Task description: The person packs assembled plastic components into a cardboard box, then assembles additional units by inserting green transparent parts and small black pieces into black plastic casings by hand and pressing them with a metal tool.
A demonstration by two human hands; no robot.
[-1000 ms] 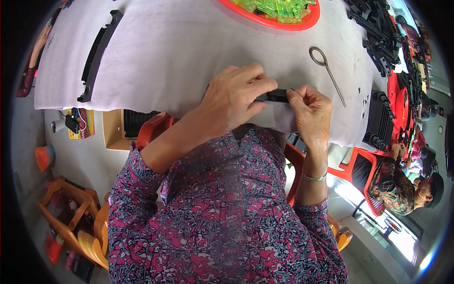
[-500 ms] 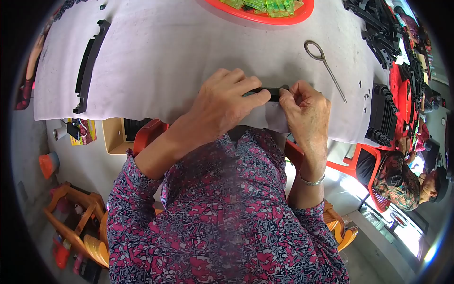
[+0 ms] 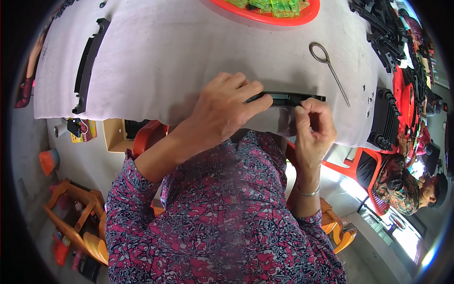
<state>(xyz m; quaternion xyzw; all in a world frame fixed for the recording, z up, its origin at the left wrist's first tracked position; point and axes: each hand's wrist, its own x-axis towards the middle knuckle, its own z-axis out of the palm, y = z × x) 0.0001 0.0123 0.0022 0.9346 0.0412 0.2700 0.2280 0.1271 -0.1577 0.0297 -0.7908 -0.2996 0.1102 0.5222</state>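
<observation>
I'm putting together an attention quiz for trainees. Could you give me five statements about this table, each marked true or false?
1. The left hand holds a black strip. True.
2. The right hand grips the ring-ended metal tool. False: the tool lies on the tablecloth.
3. A bracelet circles the right wrist. True.
4. The tray with the green pieces is blue. False: it is red.
5. A second black strip lies on the table's left side. True.
</observation>
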